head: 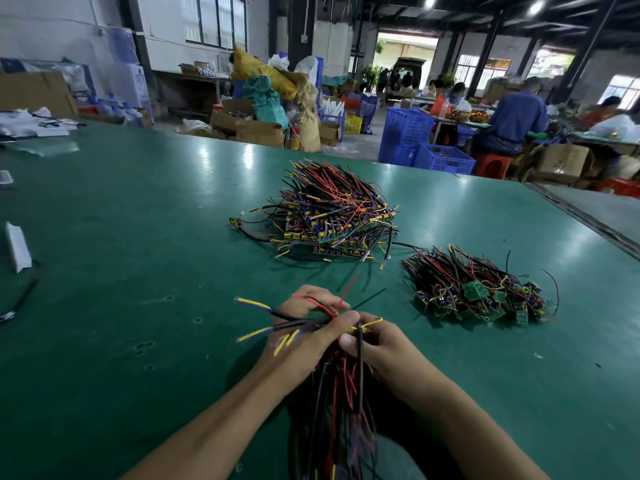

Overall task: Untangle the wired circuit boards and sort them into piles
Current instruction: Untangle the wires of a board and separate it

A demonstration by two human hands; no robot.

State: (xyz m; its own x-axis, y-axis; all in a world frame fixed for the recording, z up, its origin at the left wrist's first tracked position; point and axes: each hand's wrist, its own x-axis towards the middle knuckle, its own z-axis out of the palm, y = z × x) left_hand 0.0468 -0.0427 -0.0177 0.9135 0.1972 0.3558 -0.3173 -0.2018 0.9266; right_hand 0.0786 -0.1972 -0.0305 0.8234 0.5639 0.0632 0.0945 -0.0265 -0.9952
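My left hand [308, 327] grips a bundle of wired circuit boards [341, 386] just above the near edge of the green table [138, 271]. Red, black, yellow and purple wires fan out to the left of the fist and hang down toward my lap. My right hand [377, 344] pinches a dark wire of the same bundle, close against the left hand. A large sorted pile [332, 213] with boards stacked in rows lies mid-table. A smaller, looser pile [478, 289] with green boards showing sits to the right of my hands.
A white paper slip [16, 245] and a dark cable [20, 299] lie at the left edge. The table's right edge [588, 220] runs diagonally. Blue crates [415, 140], cardboard boxes and seated people fill the workshop beyond.
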